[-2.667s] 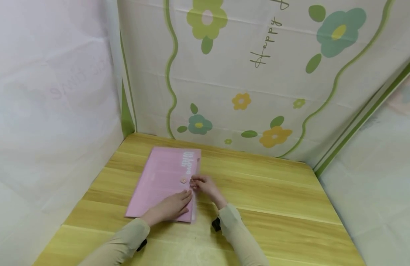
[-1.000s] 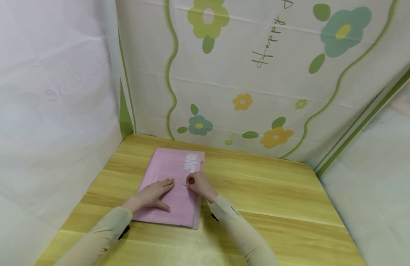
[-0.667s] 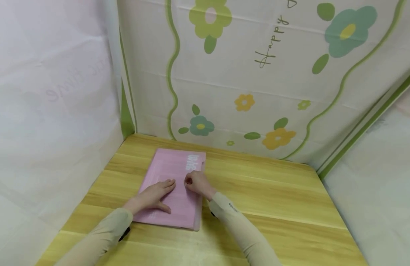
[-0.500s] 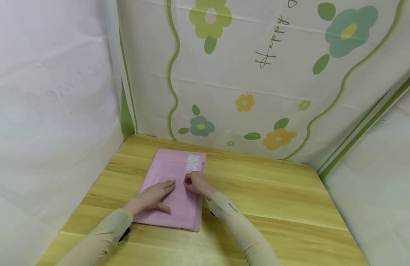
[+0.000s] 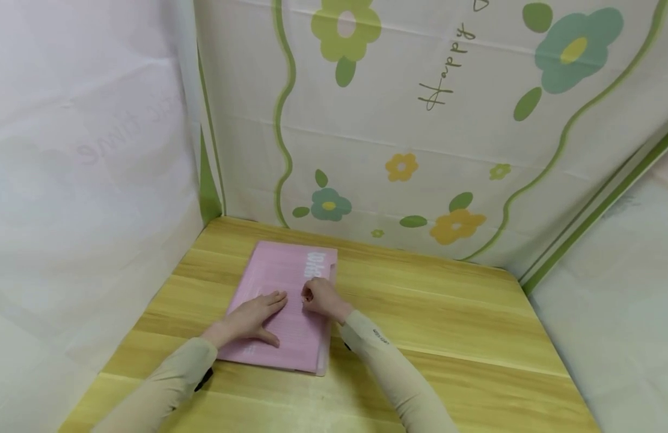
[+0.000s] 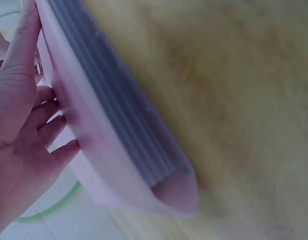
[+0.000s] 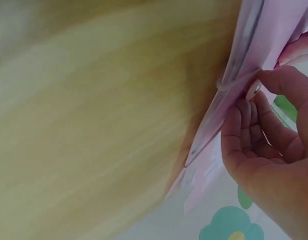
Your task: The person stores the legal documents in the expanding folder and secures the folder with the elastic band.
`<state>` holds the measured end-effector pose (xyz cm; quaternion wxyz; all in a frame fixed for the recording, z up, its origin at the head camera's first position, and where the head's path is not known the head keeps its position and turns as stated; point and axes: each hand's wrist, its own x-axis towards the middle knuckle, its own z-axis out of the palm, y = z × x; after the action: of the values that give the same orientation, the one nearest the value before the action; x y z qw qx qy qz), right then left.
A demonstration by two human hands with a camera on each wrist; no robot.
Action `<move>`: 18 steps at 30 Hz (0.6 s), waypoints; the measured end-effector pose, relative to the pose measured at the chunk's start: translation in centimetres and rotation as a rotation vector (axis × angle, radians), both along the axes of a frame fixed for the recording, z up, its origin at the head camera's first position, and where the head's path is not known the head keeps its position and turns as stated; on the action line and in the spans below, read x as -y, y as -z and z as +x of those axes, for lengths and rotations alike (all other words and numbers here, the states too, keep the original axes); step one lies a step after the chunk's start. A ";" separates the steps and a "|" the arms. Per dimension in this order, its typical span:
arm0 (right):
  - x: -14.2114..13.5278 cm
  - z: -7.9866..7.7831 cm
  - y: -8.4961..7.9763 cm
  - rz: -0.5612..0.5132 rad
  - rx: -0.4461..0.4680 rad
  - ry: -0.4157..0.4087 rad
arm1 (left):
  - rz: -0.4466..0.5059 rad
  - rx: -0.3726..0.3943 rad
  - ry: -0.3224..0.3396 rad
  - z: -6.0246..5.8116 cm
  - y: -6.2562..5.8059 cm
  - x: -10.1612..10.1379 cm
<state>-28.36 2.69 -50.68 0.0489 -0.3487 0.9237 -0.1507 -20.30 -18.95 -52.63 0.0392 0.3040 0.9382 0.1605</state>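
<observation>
A pink expanding file folder (image 5: 274, 270) lies on the table with white lettering on its cover. Spread across the cover is my left hand (image 5: 249, 320), its fingers pointing to the right. In the left wrist view the grey pleats (image 6: 119, 95) show along the folder's side, below the hand. My right hand (image 5: 324, 299) is at the folder's right part, hiding some of the lettering. The right wrist view shows a thin elastic cord (image 7: 236, 81) running from the folder's edge to the thumb and finger that pinch it, right at a small round button (image 7: 253, 90).
The wood-grain table (image 5: 431, 319) extends to the right of the folder and in front of it. A flower-printed curtain (image 5: 366, 120) hangs behind, with pale fabric walls (image 5: 85, 240) on both sides.
My left hand has moved left from the flap's edge to the middle of the cover. The right hand has brought the cord left to the button; over the last half second both hands hardly move.
</observation>
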 end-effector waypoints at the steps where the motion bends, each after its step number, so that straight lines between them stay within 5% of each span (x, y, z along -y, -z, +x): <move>1: -0.1 0.0 0.1 -0.009 0.010 0.003 | 0.002 0.002 -0.001 0.0 0.0 0.0; 6: -0.3 0.1 0.3 -0.031 0.040 0.031 | 0.014 0.011 0.002 0.0 -0.1 0.3; 12: -0.9 0.2 0.5 -0.035 -0.035 0.025 | 0.032 -0.015 -0.006 -0.3 0.1 0.8; 18: -2.3 1.2 0.3 -0.189 -0.073 0.019 | 0.072 -0.020 -0.009 -0.4 0.0 1.3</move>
<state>-27.18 4.99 -51.01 -0.0193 -0.3483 0.9098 -0.2250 -20.67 -20.21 -52.67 0.0182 0.3027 0.9336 0.1911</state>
